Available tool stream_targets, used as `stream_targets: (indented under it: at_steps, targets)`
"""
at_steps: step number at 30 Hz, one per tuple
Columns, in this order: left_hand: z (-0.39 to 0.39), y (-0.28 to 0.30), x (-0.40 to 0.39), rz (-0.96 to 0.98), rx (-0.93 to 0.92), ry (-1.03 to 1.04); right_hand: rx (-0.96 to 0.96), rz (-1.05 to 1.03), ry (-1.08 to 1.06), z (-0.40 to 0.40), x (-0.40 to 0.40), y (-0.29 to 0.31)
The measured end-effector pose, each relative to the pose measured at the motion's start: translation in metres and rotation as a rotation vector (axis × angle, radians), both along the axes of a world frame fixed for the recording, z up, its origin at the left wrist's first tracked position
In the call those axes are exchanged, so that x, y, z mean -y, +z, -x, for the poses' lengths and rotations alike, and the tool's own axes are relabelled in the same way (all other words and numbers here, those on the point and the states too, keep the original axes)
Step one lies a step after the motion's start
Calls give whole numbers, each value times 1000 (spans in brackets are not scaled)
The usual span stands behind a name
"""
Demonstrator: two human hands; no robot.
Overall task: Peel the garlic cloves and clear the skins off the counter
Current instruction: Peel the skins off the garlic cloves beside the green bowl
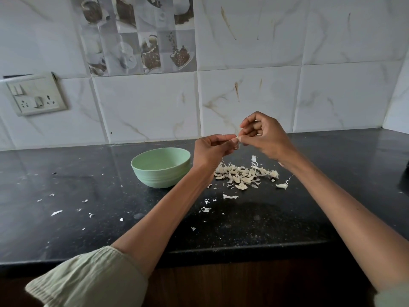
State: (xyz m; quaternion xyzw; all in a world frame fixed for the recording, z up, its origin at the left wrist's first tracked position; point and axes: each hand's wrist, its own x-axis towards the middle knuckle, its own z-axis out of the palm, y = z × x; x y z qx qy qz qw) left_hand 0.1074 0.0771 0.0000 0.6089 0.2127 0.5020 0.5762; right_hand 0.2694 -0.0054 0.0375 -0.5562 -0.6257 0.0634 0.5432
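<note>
Papery skin trails from the garlic clove (237, 138) pinched between the left hand (211, 149) and right hand (263, 136), held above the heap of skins (243, 175) toward the surface's (88, 173) back edge, so peelings likely drop beside the green bowl (161, 167).

A speckled black stone counter (287, 218) carries a pale green ribbed bowl (161, 167), a heap of papery garlic skins (243, 176) and scattered white flakes (56, 212).
</note>
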Motion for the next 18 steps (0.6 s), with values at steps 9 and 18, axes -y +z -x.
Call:
stream_targets:
  at_steps: [9, 18]
  targets:
    - [0, 1, 2, -74, -41, 56, -98, 18, 14, -4, -3, -1]
    - [-1, 0, 4, -153, -72, 59, -276, 57, 74, -2, 0, 1]
